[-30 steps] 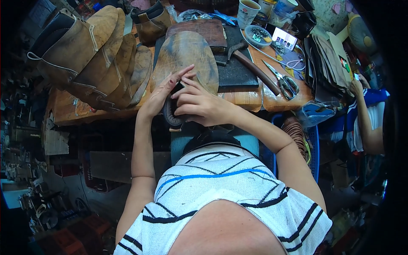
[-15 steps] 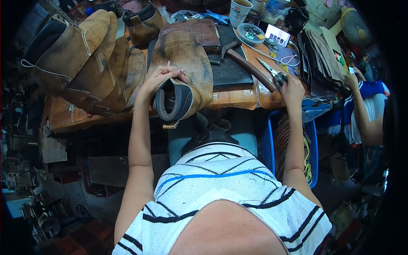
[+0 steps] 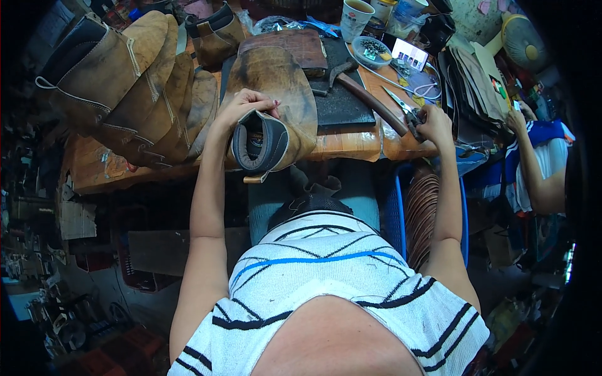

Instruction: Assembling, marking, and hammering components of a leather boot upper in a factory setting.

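head view: the left hand [image 3: 241, 106] is clenched over the padded collar of a brown leather boot upper with a dark grey lining [image 3: 271, 119], which lies across the near edge of the worn wooden workbench [image 3: 94, 178], its opening turned toward the person and its toe end pointing away. the fingers [image 3: 263, 100] curl over the top rim of the collar, pinning the boot down. the right hand [image 3: 433, 122] is closed around the end of a long dark-handled hammer [image 3: 370, 103] at the bench's right edge; the handle runs up and left across a black rubber work mat [image 3: 342, 103] to the metal head. silver scissors [image 3: 398, 100] lie just beside that hand. a row of tan leather boot uppers [image 3: 132, 88] is stacked leaning to the left of the held boot, well apart from the hammer. a small round dish of tacks [image 3: 370, 50] and a paper cup [image 3: 355, 15] stand at the far side. another person's arm in a blue and white top [image 3: 539, 169] shows at the right rim.

as a judgement, good work here means keeping the left grip firm on the collar so the boot cannot slide off the bench edge, and taking the hammer near the handle's end with the scissors clear of the swing.
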`<action>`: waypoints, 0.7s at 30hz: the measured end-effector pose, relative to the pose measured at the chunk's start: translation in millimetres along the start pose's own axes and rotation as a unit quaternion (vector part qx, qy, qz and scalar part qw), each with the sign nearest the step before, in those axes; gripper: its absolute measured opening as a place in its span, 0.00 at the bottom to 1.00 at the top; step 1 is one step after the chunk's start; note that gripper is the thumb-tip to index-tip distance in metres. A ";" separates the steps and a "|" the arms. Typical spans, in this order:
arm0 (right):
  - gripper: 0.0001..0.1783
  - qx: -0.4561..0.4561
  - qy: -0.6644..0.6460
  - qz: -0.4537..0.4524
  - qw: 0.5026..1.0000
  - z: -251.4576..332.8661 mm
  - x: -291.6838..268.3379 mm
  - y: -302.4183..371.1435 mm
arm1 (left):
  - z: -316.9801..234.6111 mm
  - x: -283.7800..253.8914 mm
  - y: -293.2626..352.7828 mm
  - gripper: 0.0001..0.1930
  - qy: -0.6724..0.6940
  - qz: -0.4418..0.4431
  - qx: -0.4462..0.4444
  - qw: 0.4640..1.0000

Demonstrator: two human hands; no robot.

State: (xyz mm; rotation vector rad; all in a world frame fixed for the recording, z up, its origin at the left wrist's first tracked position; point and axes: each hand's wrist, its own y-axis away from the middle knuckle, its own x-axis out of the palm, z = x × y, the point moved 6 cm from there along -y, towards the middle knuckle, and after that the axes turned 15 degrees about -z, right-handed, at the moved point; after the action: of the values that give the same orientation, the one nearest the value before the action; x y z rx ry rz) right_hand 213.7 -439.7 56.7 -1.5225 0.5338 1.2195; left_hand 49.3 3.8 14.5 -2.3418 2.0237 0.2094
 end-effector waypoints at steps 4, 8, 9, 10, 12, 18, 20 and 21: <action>0.16 0.029 -0.141 0.056 0.988 -17.7 -9.9 -10.9 | -3.2 0.8 -1.3 0.12 0.002 0.009 0.029 1.000; 0.17 0.053 -0.393 -0.013 0.918 -8.0 -52.5 -7.0 | 2.1 -1.0 -2.9 0.12 0.002 0.013 0.034 0.999; 0.18 0.069 -0.481 -0.029 0.873 14.0 -64.8 1.3 | 2.1 -1.6 -2.6 0.12 0.000 0.011 0.025 1.000; 0.19 0.040 -0.494 -0.038 0.868 34.2 -69.0 8.8 | 1.4 -1.6 -3.2 0.12 -0.002 0.011 0.017 1.000; 0.20 -0.043 -0.446 -0.096 0.889 90.5 -86.6 29.2 | 0.3 -2.3 -1.8 0.12 0.007 0.012 0.017 1.000; 0.17 -0.245 -0.307 -0.118 0.912 176.2 -57.1 66.4 | -3.9 0.7 -2.3 0.12 0.008 0.015 0.016 1.000; 0.18 -0.256 -0.292 -0.119 0.914 184.1 -54.9 63.9 | -3.6 1.1 -0.3 0.12 0.006 0.011 0.018 1.000; 0.19 -0.258 -0.284 -0.113 0.917 186.0 -52.7 62.3 | -3.9 1.9 0.4 0.12 0.011 0.008 0.021 1.000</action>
State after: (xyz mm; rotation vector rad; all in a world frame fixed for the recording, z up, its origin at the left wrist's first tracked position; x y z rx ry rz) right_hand 65.0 -305.6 91.6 -1.4923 -0.3702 1.6052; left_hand 49.5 1.4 18.1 -2.3139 2.0374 0.1415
